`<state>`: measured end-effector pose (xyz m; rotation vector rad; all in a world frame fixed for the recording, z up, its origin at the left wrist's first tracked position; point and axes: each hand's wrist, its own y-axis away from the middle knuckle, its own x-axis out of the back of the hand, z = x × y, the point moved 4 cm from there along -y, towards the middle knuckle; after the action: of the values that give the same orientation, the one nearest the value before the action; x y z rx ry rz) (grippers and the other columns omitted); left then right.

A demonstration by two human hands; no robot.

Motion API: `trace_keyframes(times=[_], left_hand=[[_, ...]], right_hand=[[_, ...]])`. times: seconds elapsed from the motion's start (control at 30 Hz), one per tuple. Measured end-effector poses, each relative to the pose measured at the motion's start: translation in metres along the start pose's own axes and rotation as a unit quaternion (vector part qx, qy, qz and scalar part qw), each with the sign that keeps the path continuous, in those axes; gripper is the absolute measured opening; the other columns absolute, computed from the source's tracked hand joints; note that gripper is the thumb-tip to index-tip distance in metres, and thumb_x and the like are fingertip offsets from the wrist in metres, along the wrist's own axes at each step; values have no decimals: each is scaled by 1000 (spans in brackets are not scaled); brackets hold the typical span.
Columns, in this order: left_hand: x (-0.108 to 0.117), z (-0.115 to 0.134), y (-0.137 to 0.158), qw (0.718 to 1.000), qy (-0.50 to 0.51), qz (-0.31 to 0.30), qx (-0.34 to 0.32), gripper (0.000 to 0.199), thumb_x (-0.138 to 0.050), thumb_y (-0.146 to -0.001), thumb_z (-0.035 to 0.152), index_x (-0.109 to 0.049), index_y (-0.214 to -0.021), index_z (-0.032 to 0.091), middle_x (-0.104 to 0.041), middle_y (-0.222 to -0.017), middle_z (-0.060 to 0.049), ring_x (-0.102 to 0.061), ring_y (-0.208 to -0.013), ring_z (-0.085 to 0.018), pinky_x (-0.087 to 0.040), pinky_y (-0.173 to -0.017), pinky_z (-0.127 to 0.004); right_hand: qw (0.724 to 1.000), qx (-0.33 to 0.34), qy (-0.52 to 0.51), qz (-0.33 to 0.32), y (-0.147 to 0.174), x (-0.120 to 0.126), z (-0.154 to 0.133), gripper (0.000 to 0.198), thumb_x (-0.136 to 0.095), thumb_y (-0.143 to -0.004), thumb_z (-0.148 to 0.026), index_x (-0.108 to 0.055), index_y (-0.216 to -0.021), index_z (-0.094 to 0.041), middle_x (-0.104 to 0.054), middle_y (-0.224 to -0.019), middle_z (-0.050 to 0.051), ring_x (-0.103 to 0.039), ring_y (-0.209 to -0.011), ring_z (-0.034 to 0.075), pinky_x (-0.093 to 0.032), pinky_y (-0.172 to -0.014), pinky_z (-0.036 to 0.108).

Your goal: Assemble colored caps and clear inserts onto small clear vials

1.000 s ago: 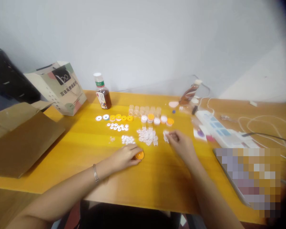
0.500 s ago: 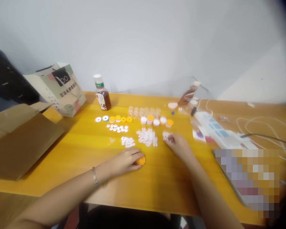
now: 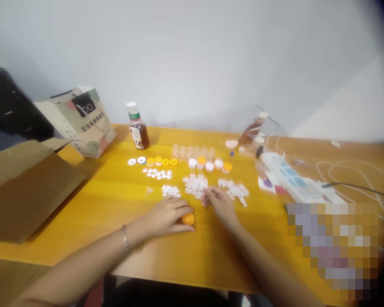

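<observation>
My left hand (image 3: 171, 215) rests on the table, thumb and fingers spread around an orange round piece (image 3: 188, 219) with a raised rim. The thumb lies a little apart from its near edge. My right hand (image 3: 220, 205) is closed in a pinch at the near right edge of a pile of small white plastic pieces (image 3: 194, 184); what sits between its fingertips is too small and blurred to name. To the right of that hand lies a second pile of white openwork pieces (image 3: 235, 190). Small white discs (image 3: 170, 191) lie just beyond my left hand.
Rows of orange and white round pieces (image 3: 158, 160) and clear cups (image 3: 193, 152) stand farther back. A bottle of dark liquid (image 3: 138, 134), a paper bag (image 3: 92, 128) and a cardboard box (image 3: 35, 187) are left. A tilted bottle (image 3: 253, 129), power strip (image 3: 286, 172) and cables are right.
My right hand has moved left from the right-hand white pile to the middle pile. My left thumb has spread away from the orange piece, which has stayed about where it was.
</observation>
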<state>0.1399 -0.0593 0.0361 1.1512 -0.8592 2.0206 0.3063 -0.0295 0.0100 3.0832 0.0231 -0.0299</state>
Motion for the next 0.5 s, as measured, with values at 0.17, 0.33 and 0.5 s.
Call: trace_keyframes(times=[0.17, 0.33, 0.5], left_hand=[[2, -18, -2, 997, -30, 58, 35, 26, -39, -88, 35, -58, -98, 19, -59, -91, -5, -53, -84, -16, -39, -78, -31], [-4, -42, -10, 990, -68, 95, 81, 22, -38, -88, 26, -57, -98, 19, -58, -89, -5, -52, -81, -16, -39, -74, -31], [-10, -47, -22, 985, -109, 114, 72, 22, -37, -89, 24, -57, -95, 17, -57, -88, -6, -50, -82, -18, -38, -74, -32]], right_hand=[[997, -29, -63, -26, 1, -11, 13, 30, -64, -65, -48, -57, -65, -19, -64, -62, 1, -56, -54, 12, -46, -58, 27], [996, -40, -80, -30, 2, -15, 21, 25, -66, -66, -43, -59, -67, -19, -64, -62, 1, -56, -55, 12, -46, -58, 26], [996, -37, -81, -6, 3, -16, 23, 25, -66, -65, -43, -60, -68, -19, -63, -62, 1, -56, -54, 13, -47, -58, 28]])
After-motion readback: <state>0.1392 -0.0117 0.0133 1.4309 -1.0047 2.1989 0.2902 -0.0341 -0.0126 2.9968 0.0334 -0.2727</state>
